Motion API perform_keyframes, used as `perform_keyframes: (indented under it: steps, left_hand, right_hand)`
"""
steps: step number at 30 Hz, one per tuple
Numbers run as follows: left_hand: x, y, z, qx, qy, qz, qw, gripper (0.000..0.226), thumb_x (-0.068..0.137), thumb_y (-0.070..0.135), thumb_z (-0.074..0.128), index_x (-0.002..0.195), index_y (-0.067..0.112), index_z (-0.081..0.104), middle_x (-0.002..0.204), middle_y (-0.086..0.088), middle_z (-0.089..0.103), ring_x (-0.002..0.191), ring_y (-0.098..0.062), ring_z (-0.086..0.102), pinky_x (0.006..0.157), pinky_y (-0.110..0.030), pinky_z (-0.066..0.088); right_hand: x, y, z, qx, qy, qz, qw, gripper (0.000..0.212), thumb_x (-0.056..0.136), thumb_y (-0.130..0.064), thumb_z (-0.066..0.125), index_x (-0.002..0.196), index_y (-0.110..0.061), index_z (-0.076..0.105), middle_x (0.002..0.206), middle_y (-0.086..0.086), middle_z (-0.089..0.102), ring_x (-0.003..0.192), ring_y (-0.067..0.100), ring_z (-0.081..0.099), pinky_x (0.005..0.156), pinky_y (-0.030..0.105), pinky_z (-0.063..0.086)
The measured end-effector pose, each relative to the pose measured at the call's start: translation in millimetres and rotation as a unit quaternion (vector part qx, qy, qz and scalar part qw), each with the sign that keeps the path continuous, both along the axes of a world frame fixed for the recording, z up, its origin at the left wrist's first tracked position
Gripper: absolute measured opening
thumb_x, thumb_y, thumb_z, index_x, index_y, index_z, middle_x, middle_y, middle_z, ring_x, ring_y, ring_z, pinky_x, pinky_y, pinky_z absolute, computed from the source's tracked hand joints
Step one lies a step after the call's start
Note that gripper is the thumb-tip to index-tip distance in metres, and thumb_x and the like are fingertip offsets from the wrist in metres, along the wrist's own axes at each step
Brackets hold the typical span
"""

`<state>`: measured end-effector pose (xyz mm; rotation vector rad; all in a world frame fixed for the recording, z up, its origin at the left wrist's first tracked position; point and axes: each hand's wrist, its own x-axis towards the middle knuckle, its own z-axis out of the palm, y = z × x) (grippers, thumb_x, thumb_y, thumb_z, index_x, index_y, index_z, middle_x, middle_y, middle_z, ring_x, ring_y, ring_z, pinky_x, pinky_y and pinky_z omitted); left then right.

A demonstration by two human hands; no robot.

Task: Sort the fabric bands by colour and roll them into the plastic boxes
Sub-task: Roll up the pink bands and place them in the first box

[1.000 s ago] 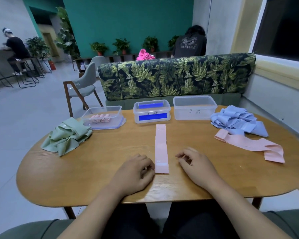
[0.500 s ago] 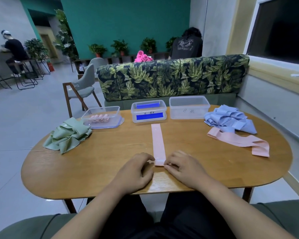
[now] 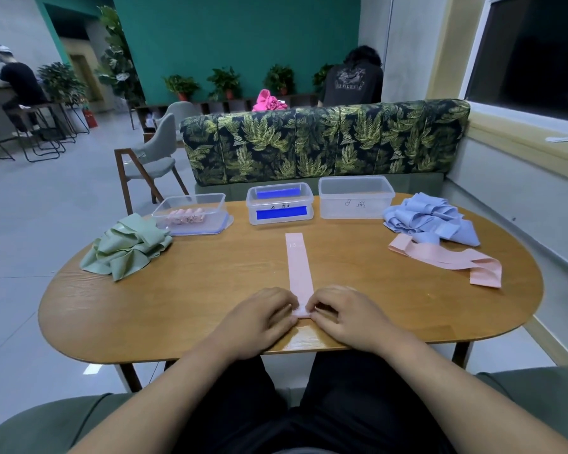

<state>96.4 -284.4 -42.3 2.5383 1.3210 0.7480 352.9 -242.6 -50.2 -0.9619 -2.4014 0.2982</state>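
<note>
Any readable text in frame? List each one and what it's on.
"15": far end of the pink band.
Handwritten label on the middle box: too blurred to read.
Handwritten label on the right box: too blurred to read.
Print on the shirt behind the sofa: unreadable.

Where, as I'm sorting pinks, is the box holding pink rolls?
Head view: the pink-roll box stands far left on the table, between the green band pile and the blue-labelled box.

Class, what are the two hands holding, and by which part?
The left hand and right hand pinch the pink band at its near end.
</note>
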Motion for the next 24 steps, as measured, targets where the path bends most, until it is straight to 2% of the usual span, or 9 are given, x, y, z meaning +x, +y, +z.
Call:
perform_keyframes:
  steps: [3,7,13,24]
  left_hand:
    - [-1.6,-0.9,-0.8,0.026,0.014,-0.021,0.999,0.015,0.107,0.032,0.060,0.120,0.024,0.064,0.119,0.015,0.062,0.112,-0.007,0.057,0.097,-0.028,0.048]
    - [-4.7,0.7,-5.1,0.036,0.031,-0.036,0.998,0.005,0.106,0.027,0.061,0.111,0.026,0.064,0.109,0.014,0.061,0.107,-0.009,0.056,0.094,-0.035,0.051]
    - [-4.3,1.9,-8.9,0.032,0.027,-0.025,0.999,0.012,0.104,0.029,0.063,0.114,0.027,0.069,0.107,0.014,0.067,0.106,-0.009,0.059,0.092,-0.033,0.051]
    - [-5.0,0.7,-12.3,0.034,0.020,-0.015,0.999,0.016,0.104,0.034,0.063,0.114,0.029,0.074,0.111,0.017,0.065,0.110,-0.008,0.058,0.094,-0.030,0.051]
  right_hand:
    - [-2.0,0.2,0.4,-0.001,-0.008,0.004,1.000,0.008,0.100,-0.038,0.061,0.104,-0.035,0.067,0.104,-0.021,0.068,0.103,0.002,0.059,0.092,0.030,0.048]
    - [-2.4,-1.0,0.1,-0.001,-0.004,0.003,1.000,0.008,0.100,-0.038,0.059,0.103,-0.034,0.066,0.102,-0.020,0.067,0.102,0.002,0.058,0.088,0.032,0.050]
    - [-1.6,-2.3,-1.3,0.010,0.006,0.017,1.000,0.009,0.097,-0.035,0.061,0.095,-0.033,0.069,0.096,-0.019,0.068,0.097,0.001,0.057,0.085,0.030,0.050]
    - [1.8,-5.3,-2.7,0.016,0.027,0.035,0.999,0.006,0.092,-0.026,0.070,0.092,-0.029,0.074,0.100,-0.020,0.070,0.102,-0.001,0.058,0.088,0.026,0.051]
